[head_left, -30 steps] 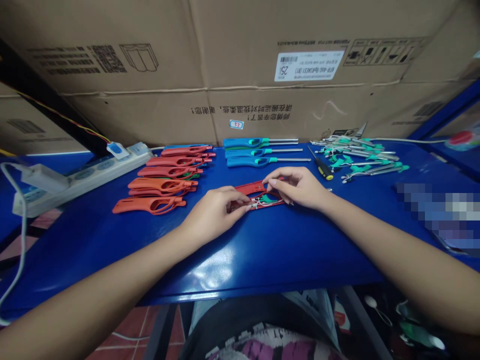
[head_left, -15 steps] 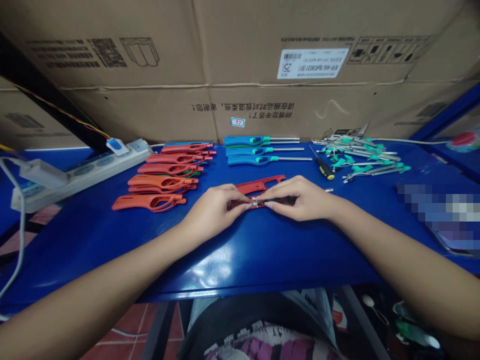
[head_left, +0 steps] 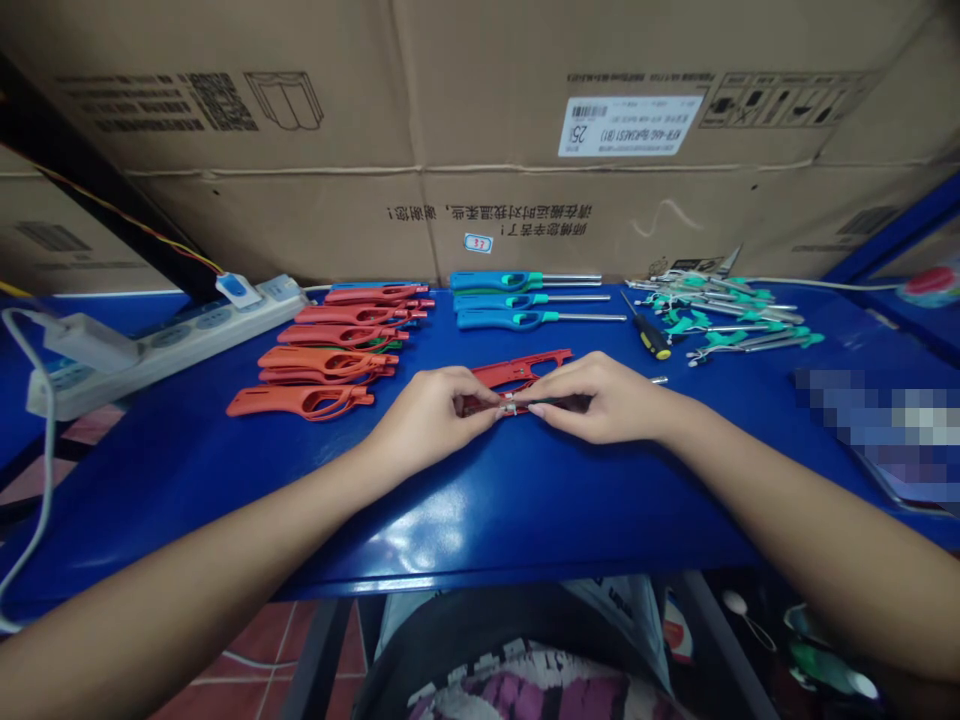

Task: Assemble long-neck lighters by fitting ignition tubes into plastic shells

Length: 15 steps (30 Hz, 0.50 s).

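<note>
Red casing [head_left: 517, 370], partly hidden by left hand [head_left: 439, 410], right hand [head_left: 604, 400].

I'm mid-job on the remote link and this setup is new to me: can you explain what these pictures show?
There is no machine: you see a person's bare left hand and right hand. Every picture comes from one head-worn camera looking forward and down. On the blue table, toward the left, lie red and orange lighter handles near a power strip. Back centre are blue stick lighters; right of them, a screwdriver and a pile of metal rods with teal parts. A cardboard box stands behind. Both hands' fingertips meet over the nearer red shell; what each pinches is partly hidden. A farther red shell lies just beyond.
</note>
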### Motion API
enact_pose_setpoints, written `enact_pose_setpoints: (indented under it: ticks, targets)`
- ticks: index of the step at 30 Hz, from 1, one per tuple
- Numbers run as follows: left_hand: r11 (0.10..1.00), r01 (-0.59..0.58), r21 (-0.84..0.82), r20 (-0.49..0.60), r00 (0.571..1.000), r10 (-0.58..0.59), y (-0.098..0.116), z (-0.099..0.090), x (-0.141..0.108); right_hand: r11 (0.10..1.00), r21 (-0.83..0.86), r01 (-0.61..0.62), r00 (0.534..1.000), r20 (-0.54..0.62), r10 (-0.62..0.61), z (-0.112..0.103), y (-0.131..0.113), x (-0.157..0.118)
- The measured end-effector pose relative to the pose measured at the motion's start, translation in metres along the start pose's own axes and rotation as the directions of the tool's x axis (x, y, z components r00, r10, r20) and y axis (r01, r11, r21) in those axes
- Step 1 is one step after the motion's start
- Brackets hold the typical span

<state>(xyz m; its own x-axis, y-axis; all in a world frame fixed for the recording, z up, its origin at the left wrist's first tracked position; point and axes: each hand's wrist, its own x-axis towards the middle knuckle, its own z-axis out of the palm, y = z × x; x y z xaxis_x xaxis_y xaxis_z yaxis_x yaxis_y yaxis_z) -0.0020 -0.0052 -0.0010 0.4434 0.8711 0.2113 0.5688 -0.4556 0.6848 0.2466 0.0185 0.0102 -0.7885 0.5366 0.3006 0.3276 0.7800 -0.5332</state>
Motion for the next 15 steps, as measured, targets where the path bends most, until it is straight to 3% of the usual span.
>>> enact_pose_setpoints:
  ticks: [7, 11, 13, 15]
  targets:
    - [1.0, 0.012, 0.011, 0.027, 1.0, -0.013, 0.0, -0.003, 0.0, 0.997, -0.006, -0.079, 0.996, 0.026, 0.079, -0.001, -0.006, 0.002]
    - [1.0, -0.009, 0.027, 0.026, 1.0, 0.008, 0.0, -0.004, 0.0, 0.999, 0.012, -0.048, 0.991, -0.126, 0.049, -0.01, -0.002, 0.002]
    - [0.999, -0.021, 0.044, 0.029, 0.999, 0.019, 0.001, -0.004, 0.0, 0.995, -0.068, -0.069, 0.975, -0.217, 0.053, -0.018, 0.003, 0.0]
    - [0.998, -0.026, 0.056, 0.027, 0.999, 0.025, 0.002, -0.004, 0.0, 0.964, -0.228, -0.139, 0.975, -0.204, 0.092, -0.024, 0.009, -0.004]
